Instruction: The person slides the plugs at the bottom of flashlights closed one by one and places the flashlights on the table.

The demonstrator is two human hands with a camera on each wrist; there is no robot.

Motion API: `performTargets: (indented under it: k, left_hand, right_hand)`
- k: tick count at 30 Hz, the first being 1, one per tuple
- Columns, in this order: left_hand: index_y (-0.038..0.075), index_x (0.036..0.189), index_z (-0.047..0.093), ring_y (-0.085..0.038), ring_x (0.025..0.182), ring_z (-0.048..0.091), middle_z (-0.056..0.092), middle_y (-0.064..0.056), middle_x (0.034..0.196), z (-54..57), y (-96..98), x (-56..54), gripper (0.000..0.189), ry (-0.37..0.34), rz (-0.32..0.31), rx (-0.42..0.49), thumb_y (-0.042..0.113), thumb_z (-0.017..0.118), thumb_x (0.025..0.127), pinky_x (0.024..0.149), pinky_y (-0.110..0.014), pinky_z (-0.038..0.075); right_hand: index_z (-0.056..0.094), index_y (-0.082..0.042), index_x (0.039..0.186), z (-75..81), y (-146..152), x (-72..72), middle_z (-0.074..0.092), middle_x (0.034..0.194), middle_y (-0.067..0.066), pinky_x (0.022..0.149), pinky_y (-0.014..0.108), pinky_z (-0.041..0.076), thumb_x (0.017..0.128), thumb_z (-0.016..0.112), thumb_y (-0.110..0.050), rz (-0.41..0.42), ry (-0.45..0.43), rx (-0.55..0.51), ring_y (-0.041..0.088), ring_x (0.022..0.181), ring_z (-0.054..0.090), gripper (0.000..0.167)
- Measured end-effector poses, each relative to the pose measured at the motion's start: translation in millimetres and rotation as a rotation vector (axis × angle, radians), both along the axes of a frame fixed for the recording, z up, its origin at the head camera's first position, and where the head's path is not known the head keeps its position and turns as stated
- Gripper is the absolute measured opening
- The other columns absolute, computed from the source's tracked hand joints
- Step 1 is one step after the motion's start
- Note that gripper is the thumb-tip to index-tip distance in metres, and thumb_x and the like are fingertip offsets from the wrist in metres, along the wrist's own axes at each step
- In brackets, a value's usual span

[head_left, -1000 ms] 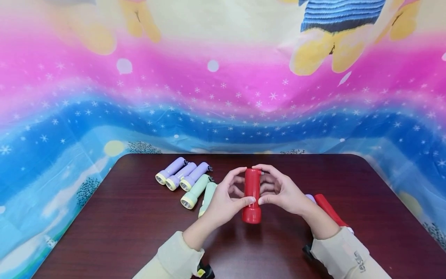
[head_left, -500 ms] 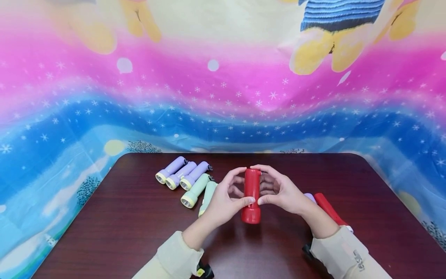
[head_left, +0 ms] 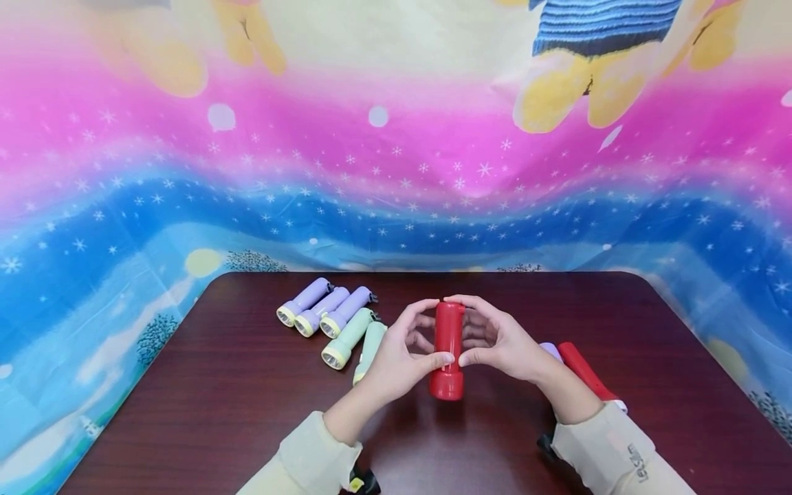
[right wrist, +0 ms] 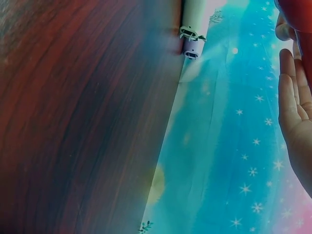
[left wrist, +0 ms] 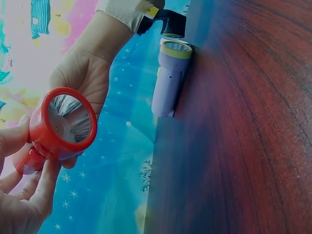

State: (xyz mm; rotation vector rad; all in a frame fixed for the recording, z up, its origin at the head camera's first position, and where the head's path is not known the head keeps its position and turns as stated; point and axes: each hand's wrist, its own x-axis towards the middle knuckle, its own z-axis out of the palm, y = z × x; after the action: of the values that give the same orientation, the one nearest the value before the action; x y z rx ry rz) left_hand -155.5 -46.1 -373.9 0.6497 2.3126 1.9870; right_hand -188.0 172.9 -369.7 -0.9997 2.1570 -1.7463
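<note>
A red flashlight (head_left: 447,344) is held upright above the table, its wider head end down. My left hand (head_left: 396,350) grips it from the left, thumb across the front of the barrel. From the right, my right hand (head_left: 504,344) holds it too, with the thumb on the barrel and the index finger at the top end. The left wrist view looks into the flashlight's clear lens (left wrist: 70,119) and silver reflector, ringed in red. Only part of the red barrel shows at the right edge of the right wrist view.
Three purple flashlights (head_left: 304,302) and two green flashlights (head_left: 348,339) lie at the table's back left. Beyond my right forearm lie another red flashlight (head_left: 584,371) and a purple flashlight (head_left: 550,351), partly hidden. A patterned cloth (head_left: 396,206) hangs behind the dark wooden table (head_left: 204,405).
The red flashlight has turned slightly in my hands, so the small loop at its top right has gone out of sight. Both hands keep nearly the same place.
</note>
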Motion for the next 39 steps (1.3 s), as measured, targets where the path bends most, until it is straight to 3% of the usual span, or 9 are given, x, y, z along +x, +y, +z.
performTargets:
  k: [5,13,17,22,30,39]
  left_hand:
    - [0.021,0.145,0.042,-0.016,0.08,0.066,0.062,-0.011,0.124,0.1,-1.8,1.4,0.072,-0.008,-0.002,-0.01,0.01,0.079,0.084,0.076,-0.028,0.06]
    - [0.02,0.145,0.041,-0.016,0.08,0.067,0.063,-0.014,0.124,-4.5,-6.2,-0.1,0.07,-0.017,-0.024,-0.021,0.012,0.077,0.085,0.083,-0.038,0.057]
    - [0.02,0.145,0.041,-0.015,0.08,0.066,0.063,-0.013,0.124,-8.2,-7.8,-0.9,0.07,-0.022,-0.03,-0.03,0.013,0.076,0.085,0.084,-0.041,0.057]
    - [0.023,0.147,0.04,-0.018,0.081,0.067,0.063,-0.01,0.124,-9.2,-8.9,-1.5,0.073,-0.035,-0.016,-0.024,0.012,0.077,0.084,0.084,-0.044,0.056]
    - [0.025,0.149,0.04,-0.017,0.081,0.066,0.063,-0.011,0.123,-10.3,-6.9,-0.5,0.075,-0.028,-0.012,-0.049,0.014,0.077,0.084,0.076,-0.036,0.059]
    - [0.022,0.146,0.042,-0.016,0.078,0.064,0.06,-0.011,0.118,-11.4,-3.7,2.3,0.073,-0.043,0.008,-0.078,0.016,0.079,0.083,0.072,-0.032,0.059]
  right_hand:
    - [0.035,-0.008,0.149,-0.6,0,0.6,0.055,0.132,0.023,0.091,0.033,0.058,0.081,0.076,0.003,0.012,-0.007,0.005,0.017,0.11,0.064,0.081]
    - [0.033,-0.006,0.15,-4.4,0,1.3,0.056,0.128,0.025,0.091,0.034,0.057,0.083,0.075,0.0,0.044,-0.02,-0.002,0.016,0.11,0.064,0.08]
    - [0.034,-0.008,0.15,-8.0,-2,1.4,0.059,0.123,0.022,0.09,0.034,0.058,0.083,0.076,0.0,0.029,-0.008,0.017,0.016,0.107,0.065,0.079]
    - [0.036,-0.01,0.15,-10.2,-3,1.1,0.06,0.121,0.02,0.09,0.041,0.058,0.083,0.076,-0.001,0.0,0.025,0.042,0.017,0.106,0.065,0.079]
    - [0.038,-0.015,0.15,-9.4,2,6.2,0.059,0.127,0.014,0.092,0.041,0.058,0.083,0.078,-0.007,-0.064,0.072,0.116,0.017,0.108,0.064,0.079]
    - [0.036,-0.021,0.151,-11.8,19,12.3,0.059,0.132,0.011,0.095,0.039,0.056,0.087,0.075,-0.009,-0.123,0.173,0.2,0.028,0.113,0.065,0.076]
